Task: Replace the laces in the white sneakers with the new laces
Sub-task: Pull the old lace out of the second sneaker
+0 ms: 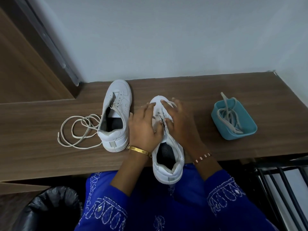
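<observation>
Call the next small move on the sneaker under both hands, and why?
Probably keep drawing the lace out of the eyelets of the near sneaker. Left hand and right hand sit on its throat where lace still crosses, while the far sneaker is already bare, its loose lace lying beside it.

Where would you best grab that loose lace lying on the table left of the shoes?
Pinch the loose lace at its free tip, at the left end of the coil, coming from above. That end lies flat on the bare table, apart from the left sneaker, so pulling it should uncoil the loops.
</observation>
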